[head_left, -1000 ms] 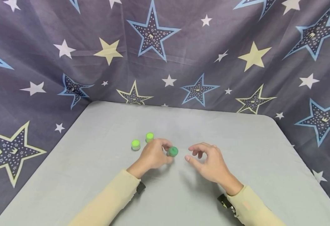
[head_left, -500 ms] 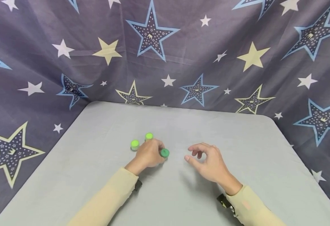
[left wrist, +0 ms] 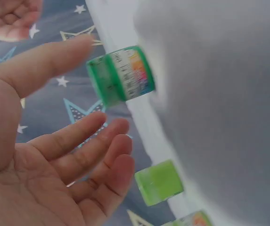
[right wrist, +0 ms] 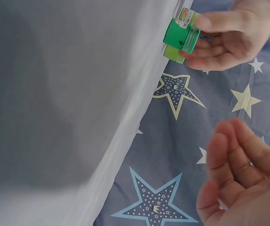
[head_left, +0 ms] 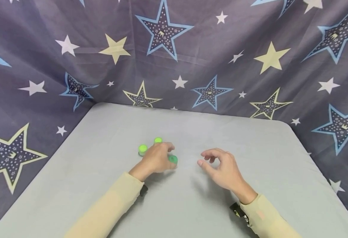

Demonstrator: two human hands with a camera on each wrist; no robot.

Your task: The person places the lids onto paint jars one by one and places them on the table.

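A small jar with a dark green lid (head_left: 173, 160) stands on the table beside my left hand (head_left: 157, 159). In the left wrist view, the jar (left wrist: 121, 75) has a white, coloured label, and my thumb and fingers are spread on either side of it with a gap. Two jars with lime-green lids, one at the left (head_left: 143, 149) and one farther back (head_left: 158, 140), stand just behind the left hand, which partly hides the back one. Over the table to the right, my right hand (head_left: 223, 168) hovers with its fingers loosely bent and nothing in them.
A pale grey cloth covers the table (head_left: 192, 208). Behind it and at both sides hangs a dark curtain (head_left: 212, 62) printed with stars. Black straps with cameras sit at both wrists, the right one (head_left: 238, 211) showing more fully.
The left hand carried the dark green-lidded jar leftward toward the lime-lidded jars, then loosened its fingers from it. The right hand has hardly moved, and the head view has shifted slightly.
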